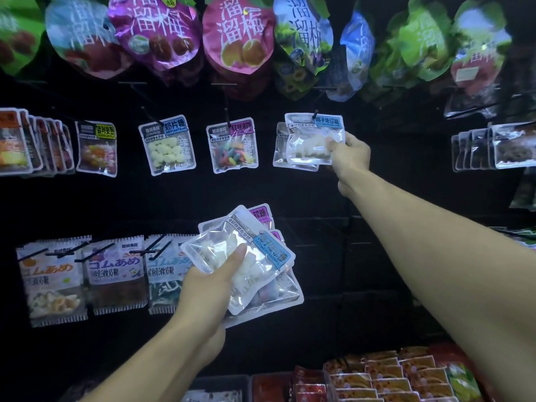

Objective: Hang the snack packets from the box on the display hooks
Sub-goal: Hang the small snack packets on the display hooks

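- Bottom shelf: red packs [406,378], lying in rows.
- Left hand [208,285]: curled round a fanned stack [246,265] of clear packets, thumb on top; kept low, probably as stock for hanging.
- Right hand [349,153]: pinching packet [313,140] at its lower right corner, packet's top at the hook [314,114]; whether threaded, unclear.
- Behind it: second packet [280,146], already hung.
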